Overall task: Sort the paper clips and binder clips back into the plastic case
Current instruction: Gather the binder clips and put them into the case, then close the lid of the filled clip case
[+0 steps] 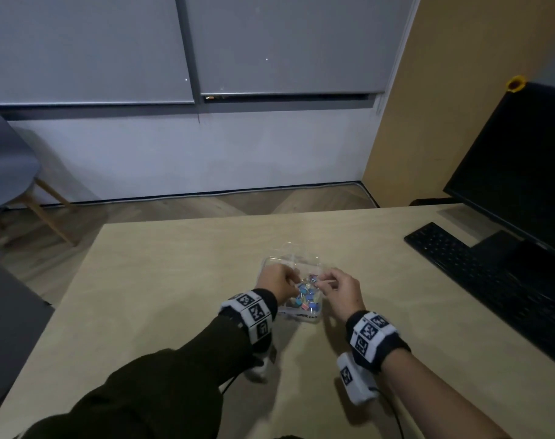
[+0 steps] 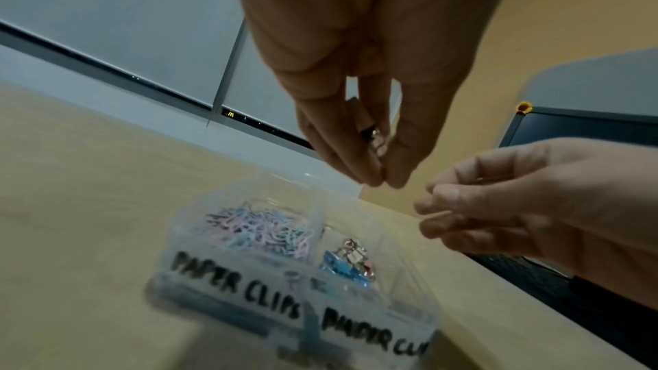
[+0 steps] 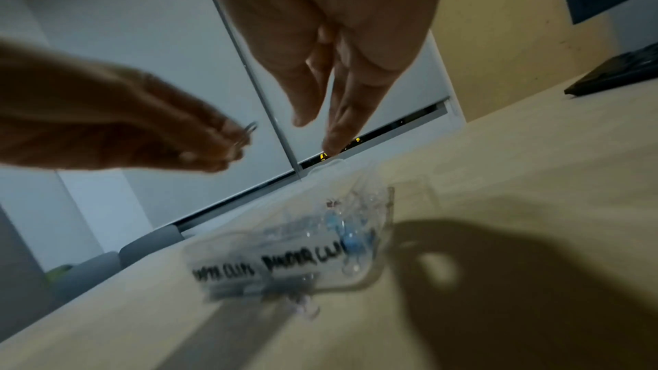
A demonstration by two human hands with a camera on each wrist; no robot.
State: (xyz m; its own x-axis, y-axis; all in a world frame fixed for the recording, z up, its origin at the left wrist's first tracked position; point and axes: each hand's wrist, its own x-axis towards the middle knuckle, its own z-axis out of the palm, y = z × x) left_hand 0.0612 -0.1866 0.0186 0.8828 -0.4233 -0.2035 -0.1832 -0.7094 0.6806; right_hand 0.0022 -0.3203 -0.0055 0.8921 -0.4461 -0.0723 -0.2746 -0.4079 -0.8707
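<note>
Both hands hovered over the clear plastic case [image 2: 284,286]: my left hand [image 2: 356,94] pinched a small metal clip [image 2: 374,139], my right hand [image 3: 338,52] hung loose.

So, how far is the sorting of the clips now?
Nearly done, it seems. The plastic case already holds pastel paper clips and binder clips in separate compartments. The left hand pinches one metal clip above it. No loose clips show on the table.
</note>
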